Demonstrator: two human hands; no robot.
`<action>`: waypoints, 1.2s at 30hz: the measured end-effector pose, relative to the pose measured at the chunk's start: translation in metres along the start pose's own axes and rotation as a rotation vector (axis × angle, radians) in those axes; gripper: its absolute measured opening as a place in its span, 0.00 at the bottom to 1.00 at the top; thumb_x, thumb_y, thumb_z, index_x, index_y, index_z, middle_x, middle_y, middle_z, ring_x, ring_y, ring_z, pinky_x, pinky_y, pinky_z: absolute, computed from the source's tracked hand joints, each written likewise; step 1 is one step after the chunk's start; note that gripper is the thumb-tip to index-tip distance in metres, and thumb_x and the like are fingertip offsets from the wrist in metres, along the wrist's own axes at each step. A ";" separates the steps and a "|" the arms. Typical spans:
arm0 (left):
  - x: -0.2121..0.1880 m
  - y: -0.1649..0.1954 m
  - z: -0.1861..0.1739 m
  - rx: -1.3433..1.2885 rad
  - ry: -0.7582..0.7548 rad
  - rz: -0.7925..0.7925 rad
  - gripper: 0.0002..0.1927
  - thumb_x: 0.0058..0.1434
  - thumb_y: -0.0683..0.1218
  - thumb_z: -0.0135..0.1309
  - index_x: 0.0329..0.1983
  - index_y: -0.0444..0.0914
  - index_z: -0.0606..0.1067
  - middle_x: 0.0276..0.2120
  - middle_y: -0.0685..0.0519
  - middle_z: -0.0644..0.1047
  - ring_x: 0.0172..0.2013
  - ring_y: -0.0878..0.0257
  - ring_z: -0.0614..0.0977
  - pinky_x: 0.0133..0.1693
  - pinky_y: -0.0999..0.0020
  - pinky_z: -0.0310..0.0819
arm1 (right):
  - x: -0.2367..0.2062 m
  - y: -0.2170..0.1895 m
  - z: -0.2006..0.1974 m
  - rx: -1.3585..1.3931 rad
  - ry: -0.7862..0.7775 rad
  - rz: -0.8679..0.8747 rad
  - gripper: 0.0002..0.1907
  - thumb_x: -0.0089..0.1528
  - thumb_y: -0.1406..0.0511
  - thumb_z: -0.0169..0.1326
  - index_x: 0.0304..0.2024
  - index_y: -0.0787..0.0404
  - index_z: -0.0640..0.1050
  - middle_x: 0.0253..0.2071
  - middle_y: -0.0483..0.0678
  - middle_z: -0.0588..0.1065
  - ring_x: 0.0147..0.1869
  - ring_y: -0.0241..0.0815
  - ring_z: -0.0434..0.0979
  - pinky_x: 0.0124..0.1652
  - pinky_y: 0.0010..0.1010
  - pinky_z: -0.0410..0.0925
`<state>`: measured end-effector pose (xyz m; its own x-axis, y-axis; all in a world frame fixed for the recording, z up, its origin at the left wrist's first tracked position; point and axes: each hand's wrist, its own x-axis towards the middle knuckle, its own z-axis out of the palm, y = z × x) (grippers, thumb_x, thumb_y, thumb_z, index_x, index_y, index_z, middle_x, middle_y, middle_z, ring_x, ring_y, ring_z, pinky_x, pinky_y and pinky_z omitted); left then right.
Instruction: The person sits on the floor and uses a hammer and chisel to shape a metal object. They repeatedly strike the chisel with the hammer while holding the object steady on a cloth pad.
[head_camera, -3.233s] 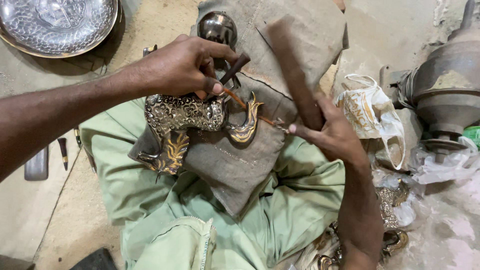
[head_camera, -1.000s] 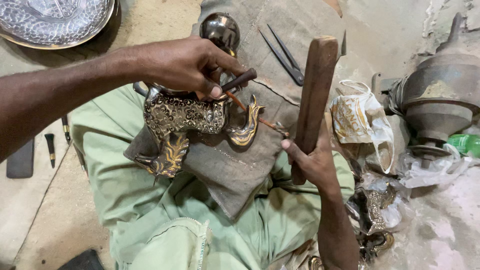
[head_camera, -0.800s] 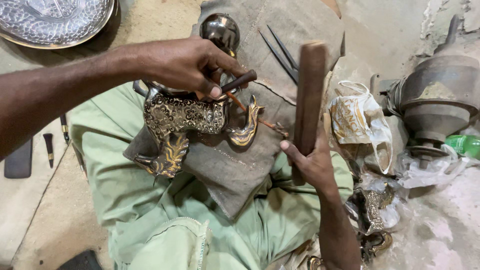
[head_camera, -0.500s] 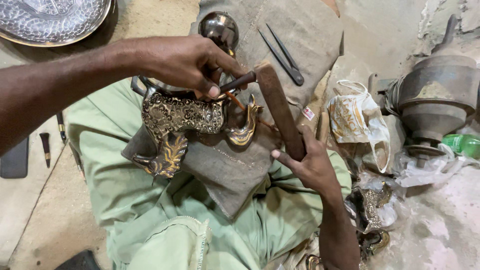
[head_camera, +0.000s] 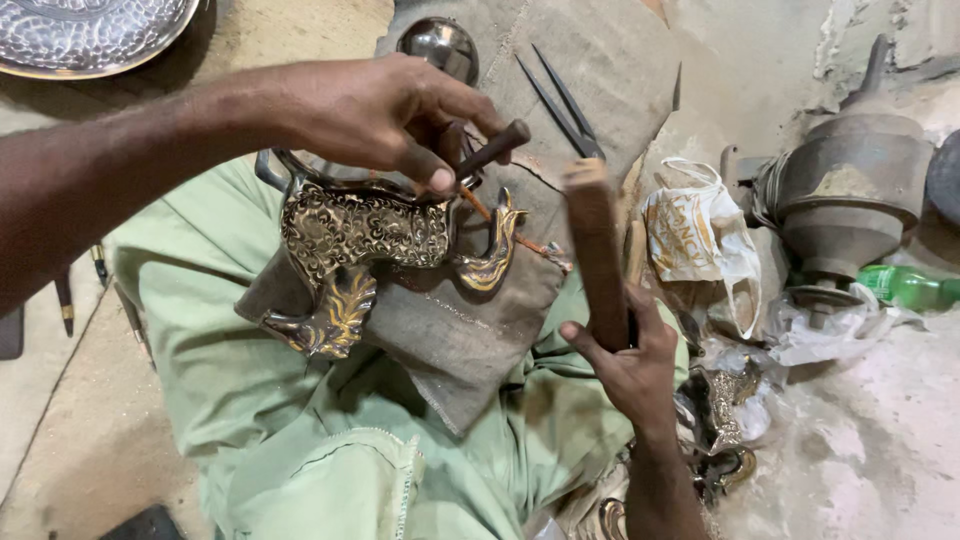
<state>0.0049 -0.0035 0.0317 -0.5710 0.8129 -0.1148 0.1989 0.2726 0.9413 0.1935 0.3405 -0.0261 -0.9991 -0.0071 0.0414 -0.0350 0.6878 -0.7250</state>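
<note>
Now the right hand (head_camera: 625, 365) has swung its wooden mallet (head_camera: 597, 255) back upright (off the punch (head_camera: 487, 155)), which the left hand (head_camera: 385, 110) pinches against the lap-held embossed brass ornament (head_camera: 365, 235).

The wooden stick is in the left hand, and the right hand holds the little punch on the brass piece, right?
Not quite: the hands are swapped. The head view shows the wooden stick in the right hand, and the left hand holds the little punch on the brass piece.
</note>
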 end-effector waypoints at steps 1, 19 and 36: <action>0.000 0.003 0.003 -0.039 -0.012 0.020 0.30 0.53 0.43 0.63 0.62 0.46 0.73 0.35 0.56 0.85 0.36 0.69 0.86 0.40 0.66 0.79 | -0.003 0.005 0.001 0.109 0.020 0.009 0.31 0.55 0.64 0.71 0.56 0.64 0.71 0.32 0.42 0.76 0.35 0.30 0.76 0.38 0.26 0.72; 0.025 0.025 0.020 0.194 -0.315 0.361 0.31 0.53 0.40 0.60 0.62 0.46 0.73 0.31 0.50 0.85 0.31 0.59 0.85 0.35 0.58 0.77 | -0.072 0.011 0.013 0.184 0.327 0.174 0.24 0.58 0.71 0.67 0.50 0.64 0.67 0.35 0.44 0.74 0.34 0.31 0.73 0.34 0.24 0.68; 0.026 0.025 0.023 0.229 -0.304 0.346 0.29 0.54 0.41 0.60 0.61 0.45 0.74 0.34 0.52 0.84 0.36 0.59 0.86 0.35 0.55 0.77 | -0.068 0.003 -0.010 -0.406 0.290 -0.107 0.29 0.56 0.65 0.70 0.54 0.67 0.71 0.42 0.50 0.76 0.40 0.37 0.76 0.38 0.32 0.71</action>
<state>0.0130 0.0367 0.0454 -0.1903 0.9791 0.0716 0.5241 0.0397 0.8507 0.2614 0.3501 -0.0238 -0.9409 0.0687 0.3317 -0.0678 0.9212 -0.3831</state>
